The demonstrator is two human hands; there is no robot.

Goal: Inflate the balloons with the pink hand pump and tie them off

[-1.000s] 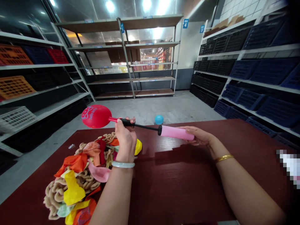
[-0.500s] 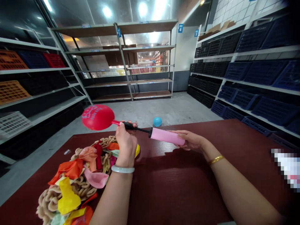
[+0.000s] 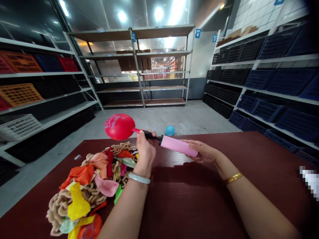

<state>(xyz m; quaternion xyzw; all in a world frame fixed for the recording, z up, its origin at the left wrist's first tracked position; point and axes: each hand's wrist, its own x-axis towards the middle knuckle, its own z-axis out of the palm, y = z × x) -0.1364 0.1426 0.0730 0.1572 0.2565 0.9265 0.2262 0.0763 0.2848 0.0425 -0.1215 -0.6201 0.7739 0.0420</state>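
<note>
A partly inflated red balloon (image 3: 119, 127) with printed lettering sits on the tip of a hand pump. My left hand (image 3: 146, 149) is closed round the pump's black end, its fingers at the balloon's stretched neck. My right hand (image 3: 203, 151) grips the far end of the pump's pink barrel (image 3: 177, 145). Only a short length of black rod shows between the black end and the barrel. The pump is held above the dark red table (image 3: 189, 199). Beside my left forearm lie several limp balloons (image 3: 79, 202) in mixed colours, on a heap of thick beige cord (image 3: 58, 207).
A small blue balloon (image 3: 169, 130) is beyond the table's far edge. A small clear object (image 3: 77, 157) lies near the table's left edge. Metal shelving (image 3: 139, 89) stands at the back. Blue crates (image 3: 264, 111) fill racks at right; orange crates (image 3: 21, 94) and others stand at left.
My left hand has moved right, towards the pink barrel, bringing the red balloon along. Less of the pump's rod shows. The whole view has shifted slightly.
</note>
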